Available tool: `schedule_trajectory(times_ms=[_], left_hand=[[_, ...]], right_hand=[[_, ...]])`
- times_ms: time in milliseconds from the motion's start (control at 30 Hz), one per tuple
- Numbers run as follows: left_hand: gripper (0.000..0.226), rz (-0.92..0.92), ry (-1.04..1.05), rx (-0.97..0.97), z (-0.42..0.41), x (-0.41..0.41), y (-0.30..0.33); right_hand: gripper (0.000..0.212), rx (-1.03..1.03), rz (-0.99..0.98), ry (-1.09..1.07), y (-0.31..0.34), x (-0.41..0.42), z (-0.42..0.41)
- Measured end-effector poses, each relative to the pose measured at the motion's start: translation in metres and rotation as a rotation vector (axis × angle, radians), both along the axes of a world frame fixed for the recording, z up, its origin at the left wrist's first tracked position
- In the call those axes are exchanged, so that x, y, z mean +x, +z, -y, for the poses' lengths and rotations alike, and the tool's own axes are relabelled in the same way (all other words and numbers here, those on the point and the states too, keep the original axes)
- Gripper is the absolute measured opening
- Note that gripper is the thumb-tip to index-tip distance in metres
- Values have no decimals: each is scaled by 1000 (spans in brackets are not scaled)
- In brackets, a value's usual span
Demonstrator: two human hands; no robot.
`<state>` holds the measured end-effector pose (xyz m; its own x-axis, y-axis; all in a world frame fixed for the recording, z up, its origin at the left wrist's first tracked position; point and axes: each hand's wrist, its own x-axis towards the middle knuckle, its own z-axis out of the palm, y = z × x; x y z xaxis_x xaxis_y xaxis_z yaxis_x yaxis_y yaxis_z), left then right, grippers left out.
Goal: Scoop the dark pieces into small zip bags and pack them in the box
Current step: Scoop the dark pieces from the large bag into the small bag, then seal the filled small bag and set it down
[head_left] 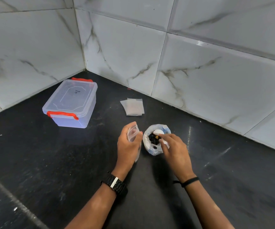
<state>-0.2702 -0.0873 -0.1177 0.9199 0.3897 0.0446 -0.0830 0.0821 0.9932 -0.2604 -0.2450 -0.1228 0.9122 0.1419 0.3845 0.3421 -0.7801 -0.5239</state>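
On the black counter, my left hand (128, 146) holds a small clear zip bag (133, 133) upright, its mouth pointing up. Just right of it sits a white plastic bag (147, 142) rolled open, with dark pieces (153, 139) inside. My right hand (174, 146) grips a white spoon (160, 132) whose bowl rests in the dark pieces. A clear plastic box (71, 103) with red clips stands at the back left, its lid closed.
A small stack of empty zip bags (132, 106) lies flat behind the hands, near the marble-tiled wall (199, 63). The walls meet in a corner behind the box. The counter (67, 162) stretches dark in front and to the right.
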Motion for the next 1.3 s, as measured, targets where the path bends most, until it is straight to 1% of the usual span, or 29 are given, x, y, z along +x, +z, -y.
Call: schedule_trajectory(times_ms=[133, 233, 300, 400, 433, 500, 567, 633, 767, 833, 900, 1033, 1167, 1233, 1300], left_hand=[[20, 6, 25, -133, -6, -3, 1], [17, 46, -20, -138, -13, -5, 3], [12, 79, -85, -103, -17, -6, 6], [11, 74, -198, -50, -23, -8, 9], [12, 61, -238, -31, -24, -9, 11], [16, 60, -325, -7, -27, -10, 16], [19, 78, -377, -17, -29, -13, 21], [21, 79, -370, -42, -31, -14, 23], [31, 45, -325, -118, -36, -16, 22], [31, 33, -300, -131, -39, -16, 20], [27, 26, -290, -142, -40, -16, 19], [22, 30, -259, -168, -42, -16, 17], [17, 21, -222, -91, -45, -16, 17], [11, 12, -186, -45, -46, -15, 16], [10, 15, -145, -29, -46, -14, 15]], right_hand=[[30, -188, 9, 27, -18, 0, -5], [30, -192, -25, 12, -18, -2, -8], [28, -110, -57, -1, -13, -4, -9], [25, 113, -72, -5, 7, -7, -12], [25, 216, -98, 18, 16, -8, -14], [23, 428, -223, 125, 35, -9, -19], [18, 521, -311, 219, 45, -9, -23], [15, 563, -330, 231, 49, -6, -27], [8, 780, -393, 173, 45, -2, -28], [6, 874, -430, 144, 42, -2, -28], [2, 929, -449, 133, 40, -1, -29], [7, 1007, -467, 138, 41, -2, -32], [10, 980, -464, 169, 41, 1, -30], [7, 960, -472, 188, 41, 2, -31], [3, 942, -488, 210, 41, 1, -34]])
